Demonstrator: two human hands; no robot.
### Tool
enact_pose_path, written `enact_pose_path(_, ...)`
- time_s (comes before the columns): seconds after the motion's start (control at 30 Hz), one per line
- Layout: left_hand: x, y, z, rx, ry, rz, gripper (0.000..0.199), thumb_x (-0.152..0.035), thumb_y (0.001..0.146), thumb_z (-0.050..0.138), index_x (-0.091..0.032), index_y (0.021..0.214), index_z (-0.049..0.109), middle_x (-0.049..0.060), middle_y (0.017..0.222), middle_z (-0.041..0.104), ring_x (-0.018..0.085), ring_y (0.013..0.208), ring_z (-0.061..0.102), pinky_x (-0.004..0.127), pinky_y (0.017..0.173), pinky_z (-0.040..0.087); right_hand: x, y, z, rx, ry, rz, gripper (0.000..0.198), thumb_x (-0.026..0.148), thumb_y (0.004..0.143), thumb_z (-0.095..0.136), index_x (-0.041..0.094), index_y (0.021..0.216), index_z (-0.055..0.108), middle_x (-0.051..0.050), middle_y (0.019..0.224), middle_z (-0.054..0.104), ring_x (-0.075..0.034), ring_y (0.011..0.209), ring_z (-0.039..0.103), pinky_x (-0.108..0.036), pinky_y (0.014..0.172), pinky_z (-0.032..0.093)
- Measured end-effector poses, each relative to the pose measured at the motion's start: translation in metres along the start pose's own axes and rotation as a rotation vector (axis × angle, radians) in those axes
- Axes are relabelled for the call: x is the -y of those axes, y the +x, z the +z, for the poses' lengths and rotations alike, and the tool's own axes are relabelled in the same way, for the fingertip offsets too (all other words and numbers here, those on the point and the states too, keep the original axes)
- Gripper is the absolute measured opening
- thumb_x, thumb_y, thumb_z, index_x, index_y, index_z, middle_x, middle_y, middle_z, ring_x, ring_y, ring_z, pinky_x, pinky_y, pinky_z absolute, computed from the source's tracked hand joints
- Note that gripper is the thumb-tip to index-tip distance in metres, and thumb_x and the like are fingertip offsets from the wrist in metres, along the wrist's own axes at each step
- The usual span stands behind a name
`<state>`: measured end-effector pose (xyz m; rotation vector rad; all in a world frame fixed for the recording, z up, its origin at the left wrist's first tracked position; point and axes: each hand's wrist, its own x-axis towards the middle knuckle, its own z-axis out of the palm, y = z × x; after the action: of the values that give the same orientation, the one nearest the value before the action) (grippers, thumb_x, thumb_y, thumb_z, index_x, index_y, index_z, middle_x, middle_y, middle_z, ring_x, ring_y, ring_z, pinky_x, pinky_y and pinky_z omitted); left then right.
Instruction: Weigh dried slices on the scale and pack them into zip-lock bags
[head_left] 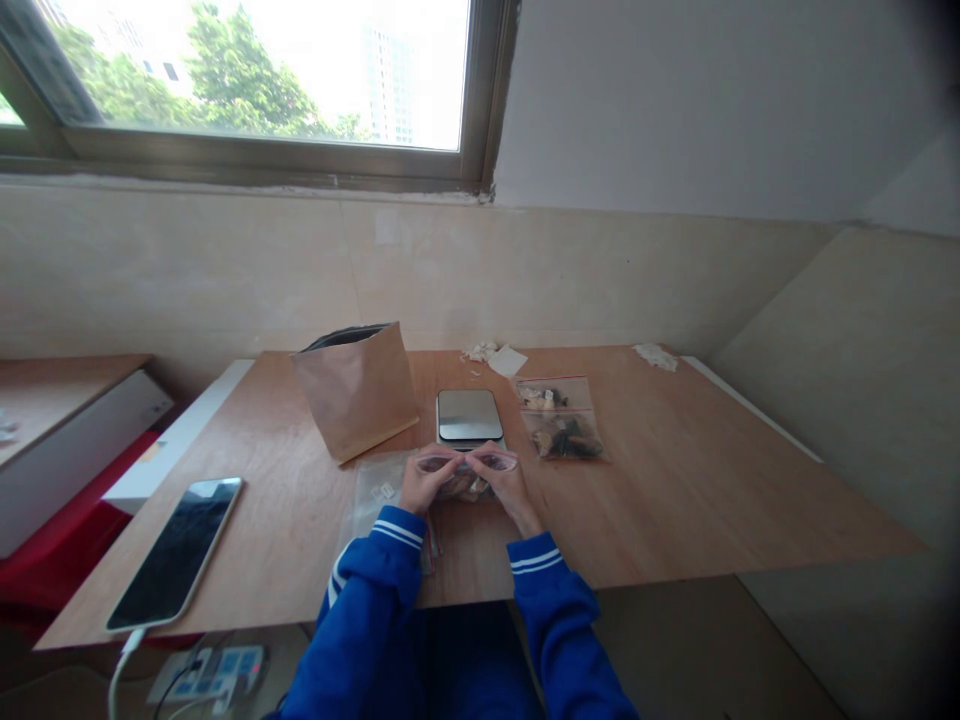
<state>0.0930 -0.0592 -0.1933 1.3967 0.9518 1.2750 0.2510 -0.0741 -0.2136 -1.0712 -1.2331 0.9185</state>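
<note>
Both of my hands pinch the top edge of a clear zip bag [459, 488] with a pinkish seal strip and light brown pieces inside. My left hand [424, 482] grips the left part of the seal, thumb pointing inward. On the other side, my right hand [510, 484] grips the right part, and the two thumbs nearly meet in the middle. Just beyond the bag sits a small silver scale [468, 414]. Flat clear bags [375, 490] lie under and beside my left hand. My fingers partly hide the held bag.
A brown paper pouch [358, 395] stands open at the back left. Filled zip bags [566, 430] lie right of the scale. A phone [180, 550] with a cable rests at the left edge. White scraps [507, 360] and crumpled pale material [655, 357] are along the back.
</note>
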Motion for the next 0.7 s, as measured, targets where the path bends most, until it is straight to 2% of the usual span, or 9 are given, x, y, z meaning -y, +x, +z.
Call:
enact_pose_path(0.37, 0.004, 0.002, -0.001, -0.002, 0.037, 0.050, 0.025, -0.041, 0.074, 0.073, -0.016, 0.073, 0.076, 0.008, 0.076, 0.072, 0.021, 0.076, 0.066, 0.030, 0.073, 0.052, 0.004, 0.002, 0.001, -0.015, 0.020, -0.020, 0.016, 0.037, 0.072, 0.074, 0.021, 0.072, 0.074, 0.000, 0.071, 0.065, -0.016, 0.071, 0.062, -0.028, 0.068, 0.050)
enact_pose_path(0.47, 0.004, 0.003, -0.002, -0.065, 0.014, 0.030, 0.026, -0.041, 0.072, 0.074, -0.015, 0.074, 0.075, 0.007, 0.076, 0.071, 0.020, 0.075, 0.066, 0.029, 0.070, 0.052, 0.004, 0.002, 0.000, -0.023, 0.011, -0.008, 0.018, 0.038, 0.073, 0.074, 0.020, 0.073, 0.074, 0.000, 0.072, 0.066, -0.016, 0.072, 0.062, -0.028, 0.069, 0.049)
enact_pose_path(0.57, 0.006, 0.003, -0.004, -0.138, 0.000, 0.014, 0.025, -0.040, 0.071, 0.075, -0.015, 0.074, 0.074, 0.005, 0.076, 0.070, 0.019, 0.076, 0.066, 0.027, 0.070, 0.050, 0.003, 0.003, -0.001, -0.057, 0.028, 0.029, 0.024, 0.043, 0.078, 0.068, 0.019, 0.074, 0.072, -0.001, 0.071, 0.066, -0.016, 0.070, 0.062, -0.028, 0.068, 0.049)
enact_pose_path(0.7, 0.009, 0.004, -0.005, -0.110, -0.010, -0.019, 0.023, -0.038, 0.070, 0.076, -0.014, 0.072, 0.073, 0.005, 0.074, 0.070, 0.018, 0.073, 0.065, 0.027, 0.069, 0.049, 0.011, 0.000, -0.005, -0.164, -0.031, 0.013, 0.032, 0.048, 0.084, 0.057, 0.019, 0.089, 0.070, -0.004, 0.083, 0.068, -0.018, 0.076, 0.062, -0.029, 0.071, 0.048)
